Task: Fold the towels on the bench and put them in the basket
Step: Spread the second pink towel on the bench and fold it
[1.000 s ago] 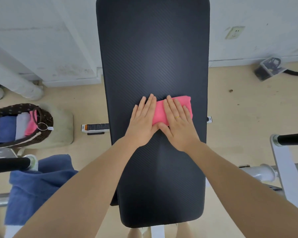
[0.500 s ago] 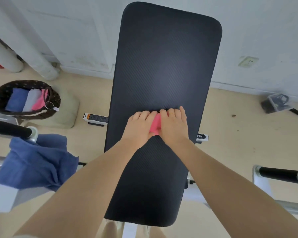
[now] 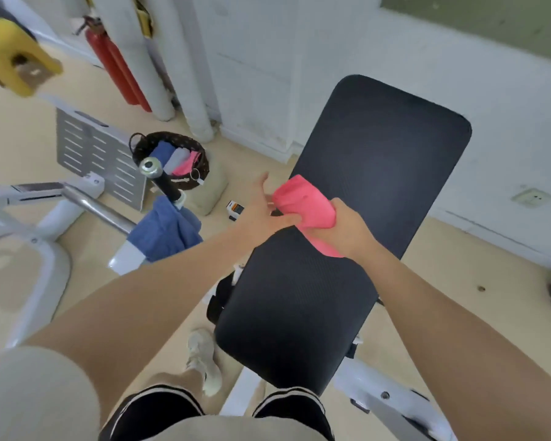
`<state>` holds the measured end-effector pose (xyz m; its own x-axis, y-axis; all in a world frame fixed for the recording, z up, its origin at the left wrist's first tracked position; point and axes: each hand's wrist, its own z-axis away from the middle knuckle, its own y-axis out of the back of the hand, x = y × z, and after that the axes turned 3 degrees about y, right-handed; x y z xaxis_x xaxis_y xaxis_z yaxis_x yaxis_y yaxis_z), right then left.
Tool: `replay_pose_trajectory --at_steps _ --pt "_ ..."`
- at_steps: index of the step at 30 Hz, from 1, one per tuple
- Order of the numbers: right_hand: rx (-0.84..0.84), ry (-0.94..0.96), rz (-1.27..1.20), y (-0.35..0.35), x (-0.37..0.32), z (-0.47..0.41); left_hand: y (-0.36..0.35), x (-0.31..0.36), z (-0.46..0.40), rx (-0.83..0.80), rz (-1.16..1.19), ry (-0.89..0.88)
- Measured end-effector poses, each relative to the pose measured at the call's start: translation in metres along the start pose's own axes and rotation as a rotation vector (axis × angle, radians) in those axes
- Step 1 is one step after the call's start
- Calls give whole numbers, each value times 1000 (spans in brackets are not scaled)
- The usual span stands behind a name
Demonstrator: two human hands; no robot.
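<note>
Lifted off the worktop since half a second ago, the folded pink cloth towel is now held in the air above the left edge of the black padded rectangular worktop, where earlier it lay flat under both palms. The camera view has also swung to the left, so more of the floor and the basket now shows.

The right hand is clamped around the lower part of the pink towel, fingers wrapped over it, with the towel's upper end sticking up and leftward out of the grip. The left hand is open, fingers spread, its palm touching the towel's left side just beside the right hand. The two hands are close together, meeting at the towel.

To the left, on the beige floor, stands the dark brown round woven basket. Inside it, folded towels stand side by side: one blue, one pale grey and one pink. The basket is well apart from the hands, beyond the left hand.

Between the basket and the person, a crumpled blue cloth towel hangs over a white metal frame with a black-gripped bar. A red fire extinguisher leans by the white wall further back. The person's black shorts and one pale shoe show at the bottom edge.
</note>
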<state>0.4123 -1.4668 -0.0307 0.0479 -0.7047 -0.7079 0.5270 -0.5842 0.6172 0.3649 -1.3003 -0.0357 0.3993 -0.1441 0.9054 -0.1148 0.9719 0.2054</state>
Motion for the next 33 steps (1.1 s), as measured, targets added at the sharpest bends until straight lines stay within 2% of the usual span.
replay_pose_trajectory --at_steps 6,9,13,19,24,28,33 --pt "-105 206 -231 -19 -104 -5 82 27 29 -8 427 -19" --pt "-126 262 -231 -35 -154 -13 130 34 34 -29 536 -66" --pt "-129 309 -262 -71 -222 -31 209 38 35 21 550 -115" --pt "-189 269 -529 -168 -347 -68 369 31 40 71 511 -80" --pt "-222 311 -568 -237 -442 -108 491 26 39 106 453 -75" --pt "-186 321 -559 -267 -481 -144 545 24 20 108 491 -53" --pt "-139 214 -694 -289 -481 -196 574 17 -32 31 406 -8"
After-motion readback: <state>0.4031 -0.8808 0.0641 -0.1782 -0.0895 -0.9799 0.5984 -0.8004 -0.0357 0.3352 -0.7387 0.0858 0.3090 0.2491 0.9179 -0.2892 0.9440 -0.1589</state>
